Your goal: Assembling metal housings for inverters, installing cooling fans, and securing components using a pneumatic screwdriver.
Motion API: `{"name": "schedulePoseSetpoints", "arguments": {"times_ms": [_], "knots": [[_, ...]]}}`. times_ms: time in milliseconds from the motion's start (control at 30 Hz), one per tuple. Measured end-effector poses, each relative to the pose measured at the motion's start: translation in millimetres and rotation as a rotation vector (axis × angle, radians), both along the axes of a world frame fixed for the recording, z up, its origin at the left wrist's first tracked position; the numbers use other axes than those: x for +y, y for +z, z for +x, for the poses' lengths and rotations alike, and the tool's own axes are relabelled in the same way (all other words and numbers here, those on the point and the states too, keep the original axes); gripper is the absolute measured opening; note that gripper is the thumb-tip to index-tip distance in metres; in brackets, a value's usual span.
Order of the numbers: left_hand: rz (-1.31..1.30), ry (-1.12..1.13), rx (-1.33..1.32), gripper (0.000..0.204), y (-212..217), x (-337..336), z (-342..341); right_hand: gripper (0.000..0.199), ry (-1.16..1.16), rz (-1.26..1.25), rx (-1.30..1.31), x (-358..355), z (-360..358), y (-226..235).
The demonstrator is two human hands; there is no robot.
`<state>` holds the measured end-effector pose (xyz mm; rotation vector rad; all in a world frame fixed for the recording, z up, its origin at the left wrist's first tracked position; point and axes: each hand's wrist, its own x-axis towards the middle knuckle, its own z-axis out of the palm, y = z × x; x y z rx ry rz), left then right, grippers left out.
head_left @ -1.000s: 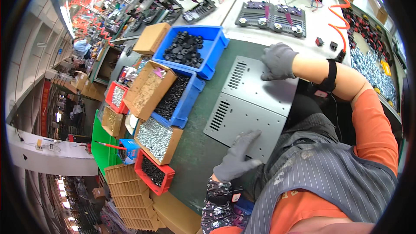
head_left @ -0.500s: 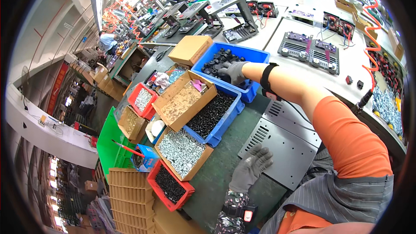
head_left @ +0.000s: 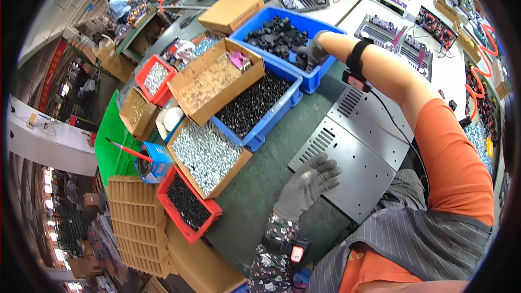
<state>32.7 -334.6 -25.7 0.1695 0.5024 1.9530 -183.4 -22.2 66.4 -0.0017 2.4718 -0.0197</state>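
My right hand [head_left: 315, 51], in a grey glove, reaches into the right end of a blue bin [head_left: 328, 70] of black round caps [head_left: 277, 38]. Its fingers point down and are curled together among the caps; what they hold is hidden. My left hand [head_left: 308, 187], gloved in grey too, is palm up with fingers spread and nothing in it. It is at the left edge of a flat grey metal panel [head_left: 347, 176] with vent slots and small holes. A second slotted panel [head_left: 374, 125] lies against it on the far side.
Nearer than the caps stands a blue bin of small black parts [head_left: 255, 106], partly under a cardboard tray [head_left: 209, 84]. Silver fasteners fill a box [head_left: 206, 154]; black screws fill a red bin [head_left: 187, 201]. Cardboard dividers [head_left: 135, 228] stand at left. Electronic assemblies [head_left: 399, 40] lie far right.
My right hand has moved from the middle of the caps to the bin's right end. The view has shifted, so the bins appear higher and further left. My left hand stays open by the panel.
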Motion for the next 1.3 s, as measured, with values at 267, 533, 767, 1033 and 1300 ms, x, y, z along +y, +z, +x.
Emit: {"name": "schedulePoseSetpoints", "arguments": {"times_ms": [267,533,767,1033,1300], "knots": [[-0.021,-0.01,0.065,0.056,2.2,1.6,-1.1,0.093,0.046,0.033,-0.034,-13.8,1.7,3.6],[-0.013,-0.013,0.038,0.054,2.1,2.8,-1.3,0.085,0.191,0.012,0.122,-0.5,-16.6,-34.5],[0.026,-0.018,0.057,0.051,0.4,2.2,-1.4,0.063,0.092,-0.38,-0.015,9.0,-17.3,-34.0],[-0.01,-0.027,0.084,0.05,-1.3,1.8,-1.0,0.031,-0.013,-0.331,0.232,23.9,-2.5,-12.3],[-0.043,-0.011,0.111,0.051,0.7,1.1,-1.8,0.031,-0.376,-1.071,0.335,13.1,22.1,18.3]]}}
